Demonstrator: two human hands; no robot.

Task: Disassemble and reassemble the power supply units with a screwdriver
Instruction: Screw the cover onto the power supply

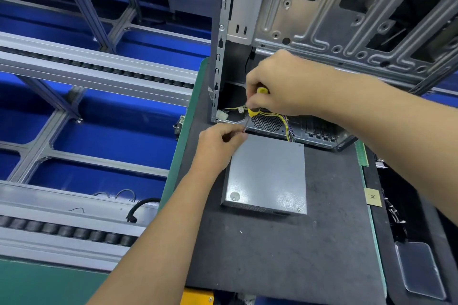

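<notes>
From the head camera, your right hand (280,84) is wrapping its curled fingers tightly around the yellow-and-black handle of the screwdriver (252,109), holding it tilted so the metal shaft is running down and to the left toward your other hand. Your left hand (218,142) is resting at the far left corner of the flat grey metal power supply box (267,173), with its fingertips (239,135) drawn together in a pinch right where the screwdriver's tip is ending; whether they are gripping the tip or a small screw I cannot tell. The power supply box is lying flat on the dark grey work mat (272,255), just in front of the open silver steel computer case (334,20), with its bundle of yellow and purple wires (285,124) trailing back into the bottom of the case. Off to the right, a thin green memory strip (361,153) is lying at the mat's edge, and a small square tan processor chip (372,197) is sitting nearer you
</notes>
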